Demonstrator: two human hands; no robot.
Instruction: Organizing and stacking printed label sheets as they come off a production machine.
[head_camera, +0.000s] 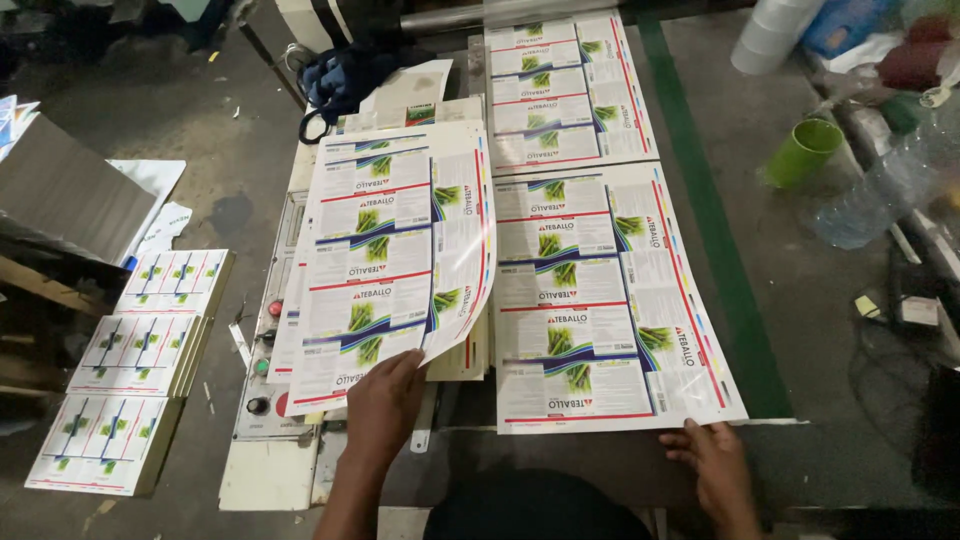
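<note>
So the left hand (385, 400) is pressed down on the bottom edge of a printed label sheet (385, 250), fingers bent over the paper's lower right corner where that side curls up off the stack. It looks like a light pinch on the lifted edge, though I can't tell how firm the hold is. That sheet sits on top of a pile of the same white sheets with green plant pictures and red and blue stripes, resting on a pale machine table (265, 470) with a few round buttons (262, 365) along its left side. The right hand (715, 465) lies flat and open, fingers spread, touching the bottom right corner of a second printed sheet (610, 310) that lies flat just beside the first one. Above that one there's a third sheet (565, 90) running up toward a metal roller (470, 15). Off to the left on the floor are three stacks of smaller printed cards (140, 370). On the right there's a green cup (805, 150), a clear plastic bottle (880, 190) and a white paper roll (770, 35), all well apart from the hands. A dark blue bag (345, 80) sits near the top of the table.
</note>
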